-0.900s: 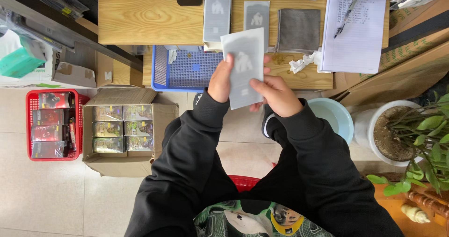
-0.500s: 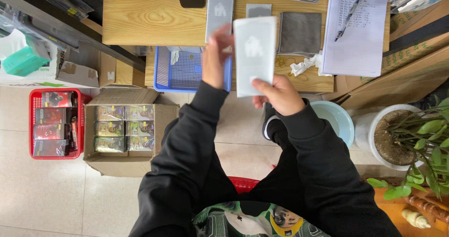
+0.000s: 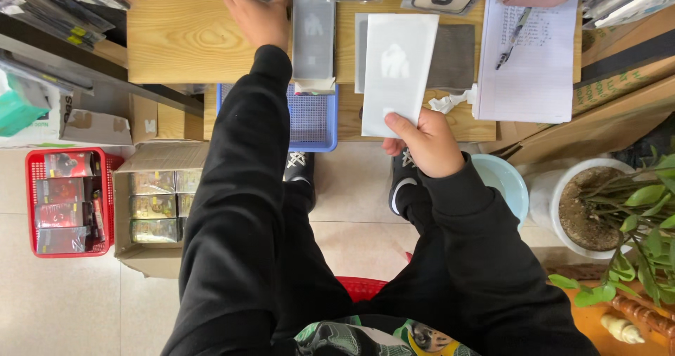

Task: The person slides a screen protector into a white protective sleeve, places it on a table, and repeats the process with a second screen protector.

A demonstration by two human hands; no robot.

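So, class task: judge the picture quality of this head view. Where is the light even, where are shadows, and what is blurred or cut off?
Head view: light is soft and even across the wooden desk; the white packet in the right hand is sharp and slightly bright; the left hand reaching to the top edge is partly cut off; a soft shadow lies under the desk near the blue tray; the plant is a little soft.

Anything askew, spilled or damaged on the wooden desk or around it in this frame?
Little stands out. A crumpled white tissue lies loose on the wooden desk, and the cardboard box on the floor has bent flaps. The right hand holds a flat white packet upright; nothing looks spilled.
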